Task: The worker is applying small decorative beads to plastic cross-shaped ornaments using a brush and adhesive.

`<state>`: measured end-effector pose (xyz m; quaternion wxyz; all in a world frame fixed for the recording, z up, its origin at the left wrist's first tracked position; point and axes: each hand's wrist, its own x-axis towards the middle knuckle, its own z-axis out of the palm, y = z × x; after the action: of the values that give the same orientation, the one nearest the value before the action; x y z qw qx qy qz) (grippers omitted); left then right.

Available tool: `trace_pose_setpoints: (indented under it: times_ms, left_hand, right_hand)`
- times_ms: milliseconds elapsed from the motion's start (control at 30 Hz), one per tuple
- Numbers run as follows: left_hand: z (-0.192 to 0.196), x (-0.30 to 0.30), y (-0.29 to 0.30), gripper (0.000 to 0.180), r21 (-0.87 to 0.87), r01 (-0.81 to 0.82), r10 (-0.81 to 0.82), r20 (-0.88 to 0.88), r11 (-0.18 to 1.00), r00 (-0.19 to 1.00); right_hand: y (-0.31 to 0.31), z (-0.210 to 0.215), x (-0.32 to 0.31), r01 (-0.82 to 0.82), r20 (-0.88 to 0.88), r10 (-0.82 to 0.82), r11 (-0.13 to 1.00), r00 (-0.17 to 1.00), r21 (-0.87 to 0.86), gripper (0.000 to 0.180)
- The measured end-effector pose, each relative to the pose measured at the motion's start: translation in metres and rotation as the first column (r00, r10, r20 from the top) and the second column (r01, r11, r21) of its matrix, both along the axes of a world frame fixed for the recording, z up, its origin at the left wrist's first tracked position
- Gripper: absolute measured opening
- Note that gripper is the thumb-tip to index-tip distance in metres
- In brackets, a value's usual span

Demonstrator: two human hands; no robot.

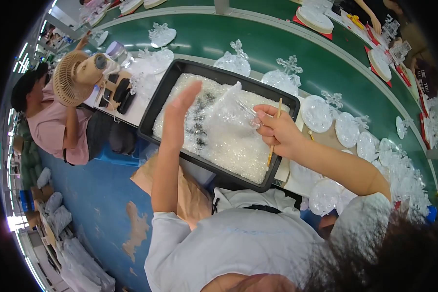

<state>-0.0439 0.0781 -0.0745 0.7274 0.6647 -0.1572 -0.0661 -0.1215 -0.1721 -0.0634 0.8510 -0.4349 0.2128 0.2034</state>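
Note:
A black rectangular tray (214, 169) lies before me, filled with whitish, glittering granules (228, 155). My right hand (280, 132) is closed at the tray's right side. It pinches a clear plastic ornament (233, 111), whose wide part is over the granules and seems coated with them. A thin paintbrush (271, 155) with a yellowish handle is also tucked in that hand, crossing its fingers. My left hand (184, 100) is raised over the tray's left part with straight fingers, seen edge-on and slightly blurred. It holds nothing that I can see, apart from the ornament.
Clear round ornaments with cross-shaped tops (318, 113) stand right of the tray and along the green conveyor belt (199, 34). At left are a beige fan (73, 78), a lidded jar (119, 53) and a seated co-worker in pink (51, 112). Brown paper (192, 194) hangs below the tray.

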Motion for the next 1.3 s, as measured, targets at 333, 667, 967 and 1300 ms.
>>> trace_pose_setpoints:
  times_ms: [333,667,967,1300]
  left_hand:
    - [-0.003,-0.012,0.003,0.073,-0.134,-0.032,0.057,0.185,0.991,0.981]
    - [-0.009,-0.017,0.014,0.066,-0.025,0.065,-0.057,0.245,0.998,0.968]
    - [0.005,-0.043,-0.002,0.071,0.340,0.140,-0.151,0.005,0.930,0.989]
    - [0.011,0.022,0.062,0.036,0.417,-0.333,0.091,0.502,0.846,0.860]
  right_hand:
    - [-0.008,0.002,0.000,-0.081,0.023,0.081,0.997,0.996,0.000,0.017]
    - [-0.001,0.004,0.011,-0.132,0.051,0.130,0.990,0.990,0.042,0.017]
    - [-0.002,-0.002,0.011,-0.158,0.010,0.158,0.987,0.987,-0.001,0.016]
    - [0.010,0.026,0.011,-0.254,0.117,0.304,0.914,0.946,-0.318,0.017]
